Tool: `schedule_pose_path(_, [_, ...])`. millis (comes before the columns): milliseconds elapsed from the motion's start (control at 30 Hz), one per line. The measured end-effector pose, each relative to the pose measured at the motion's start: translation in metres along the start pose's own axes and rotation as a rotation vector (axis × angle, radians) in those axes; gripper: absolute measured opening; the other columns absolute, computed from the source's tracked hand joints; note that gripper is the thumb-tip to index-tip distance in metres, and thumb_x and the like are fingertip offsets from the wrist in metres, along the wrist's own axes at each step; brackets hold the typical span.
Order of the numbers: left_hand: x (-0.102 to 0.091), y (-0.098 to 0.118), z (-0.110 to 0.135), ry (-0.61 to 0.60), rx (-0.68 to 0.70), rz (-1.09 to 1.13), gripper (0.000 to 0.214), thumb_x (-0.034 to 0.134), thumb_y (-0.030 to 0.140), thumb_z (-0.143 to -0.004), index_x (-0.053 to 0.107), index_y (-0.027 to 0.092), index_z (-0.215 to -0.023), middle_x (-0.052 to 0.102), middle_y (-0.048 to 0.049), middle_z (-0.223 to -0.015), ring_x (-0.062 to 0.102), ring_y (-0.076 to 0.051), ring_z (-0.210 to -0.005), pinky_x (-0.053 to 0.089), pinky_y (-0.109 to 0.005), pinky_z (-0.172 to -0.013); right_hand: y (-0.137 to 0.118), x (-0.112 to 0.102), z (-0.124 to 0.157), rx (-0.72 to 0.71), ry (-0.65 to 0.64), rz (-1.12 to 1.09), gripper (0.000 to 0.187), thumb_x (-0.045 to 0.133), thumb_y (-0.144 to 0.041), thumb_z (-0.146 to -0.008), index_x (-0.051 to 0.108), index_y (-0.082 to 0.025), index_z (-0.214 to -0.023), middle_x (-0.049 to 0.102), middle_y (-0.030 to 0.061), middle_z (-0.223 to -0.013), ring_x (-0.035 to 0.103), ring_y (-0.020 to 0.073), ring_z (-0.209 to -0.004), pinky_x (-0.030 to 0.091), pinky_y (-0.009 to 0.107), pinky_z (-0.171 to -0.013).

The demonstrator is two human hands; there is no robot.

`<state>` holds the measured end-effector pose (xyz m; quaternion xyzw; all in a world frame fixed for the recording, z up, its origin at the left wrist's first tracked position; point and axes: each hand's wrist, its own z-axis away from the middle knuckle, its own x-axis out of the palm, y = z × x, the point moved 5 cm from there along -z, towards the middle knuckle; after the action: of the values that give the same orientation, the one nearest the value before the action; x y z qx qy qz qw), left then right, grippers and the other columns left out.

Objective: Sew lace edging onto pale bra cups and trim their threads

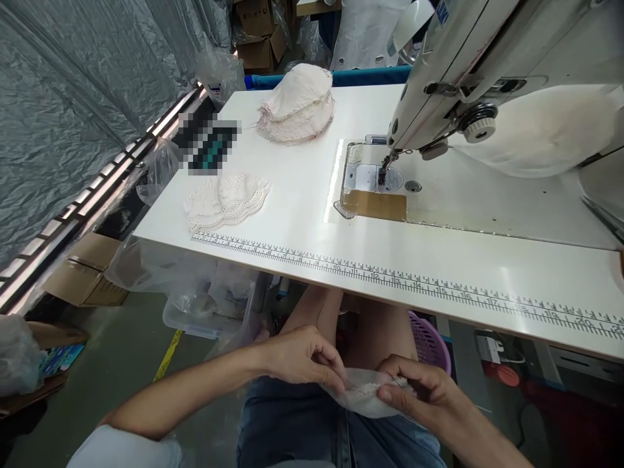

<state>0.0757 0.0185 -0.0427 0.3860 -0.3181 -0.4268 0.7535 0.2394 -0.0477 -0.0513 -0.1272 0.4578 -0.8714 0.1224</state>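
Observation:
Below the table's front edge, over my lap, my left hand (302,357) and my right hand (419,390) both pinch a small white piece of fabric (363,393). Fingers of both hands are closed on its upper edge, which carries a lace trim. My left hand grips the left end, my right hand the right end. On the white sewing table (302,214) lie a flat heap of white lace pieces (227,201) at the left and a taller stack of cream fabric pieces (297,104) behind it.
An industrial sewing machine (487,71) stands at the right of the table, its needle (383,170) over the metal plate. A ruler strip (414,283) runs along the front edge. A purple basket (429,341), plastic bags (195,286) and cardboard boxes (85,270) sit under and left of the table.

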Motion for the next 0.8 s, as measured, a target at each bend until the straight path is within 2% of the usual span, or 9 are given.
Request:
schedule_pose_path(100, [-0.002, -0.002, 0.001, -0.005, -0.016, 0.015, 0.028, 0.069, 0.034, -0.074, 0.073, 0.01, -0.088, 0.065, -0.0022, -0.065, 0.053, -0.008, -0.058, 0.04, -0.014, -0.056, 0.006, -0.006, -0.001, 0.011, 0.041, -0.016, 0.023, 0.067, -0.043, -0.075, 0.065, -0.02, -0.072, 0.057, -0.0012, -0.067, 0.048, 0.013, -0.065, 0.037, 0.021, -0.058])
schedule_pose_path(267, [-0.001, -0.007, 0.002, -0.048, -0.072, 0.029, 0.027, 0.072, 0.031, -0.071, 0.073, 0.014, -0.091, 0.069, -0.0016, -0.072, 0.059, -0.01, -0.065, 0.043, -0.015, -0.063, 0.006, -0.012, 0.002, 0.063, 0.082, -0.014, 0.026, 0.066, -0.047, -0.076, 0.066, -0.021, -0.072, 0.056, -0.0012, -0.066, 0.048, 0.0129, -0.064, 0.038, 0.021, -0.058])
schedule_pose_path(400, [-0.002, -0.01, 0.003, -0.015, -0.05, -0.028, 0.02, 0.07, 0.028, -0.073, 0.074, 0.016, -0.088, 0.069, -0.0003, -0.071, 0.061, -0.01, -0.066, 0.042, -0.013, -0.061, 0.008, -0.015, 0.005, 0.086, 0.076, -0.032, 0.026, 0.065, -0.048, -0.076, 0.066, -0.021, -0.074, 0.059, -0.0001, -0.069, 0.05, 0.0144, -0.066, 0.04, 0.022, -0.06])
schedule_pose_path(533, [0.0, -0.01, 0.002, -0.065, -0.058, 0.005, 0.016, 0.067, 0.023, -0.076, 0.073, 0.015, -0.088, 0.069, 0.0003, -0.071, 0.06, -0.009, -0.066, 0.042, -0.012, -0.06, 0.014, -0.017, 0.004, 0.1, 0.078, -0.033, 0.028, 0.066, -0.048, -0.075, 0.066, -0.021, -0.073, 0.059, -0.0002, -0.068, 0.049, 0.0139, -0.065, 0.039, 0.022, -0.06])
schedule_pose_path(667, [-0.002, -0.01, 0.001, -0.081, -0.04, -0.013, 0.016, 0.061, 0.019, -0.081, 0.073, 0.017, -0.091, 0.069, 0.0003, -0.077, 0.061, -0.009, -0.073, 0.044, -0.013, -0.067, 0.017, -0.014, 0.003, 0.094, 0.1, -0.063, 0.03, 0.066, -0.049, -0.074, 0.066, -0.02, -0.071, 0.057, -0.0007, -0.065, 0.048, 0.013, -0.062, 0.038, 0.022, -0.057])
schedule_pose_path(733, [-0.001, -0.01, 0.002, -0.107, -0.037, 0.035, 0.018, 0.061, 0.025, -0.081, 0.072, 0.016, -0.093, 0.069, 0.0, -0.079, 0.061, -0.01, -0.074, 0.045, -0.014, -0.069, 0.016, -0.013, 0.003, 0.084, 0.135, -0.091, 0.03, 0.067, -0.049, -0.073, 0.066, -0.019, -0.069, 0.056, -0.0011, -0.063, 0.046, 0.0123, -0.06, 0.037, 0.022, -0.056])
schedule_pose_path(800, [0.0, -0.008, 0.002, -0.131, -0.035, 0.077, 0.028, 0.07, 0.035, -0.074, 0.071, 0.016, -0.095, 0.068, 0.0002, -0.078, 0.06, -0.01, -0.072, 0.045, -0.015, -0.069, 0.015, -0.011, 0.002, 0.069, 0.129, -0.089, 0.031, 0.067, -0.049, -0.073, 0.066, -0.019, -0.07, 0.056, -0.0011, -0.062, 0.046, 0.0119, -0.059, 0.036, 0.022, -0.055])
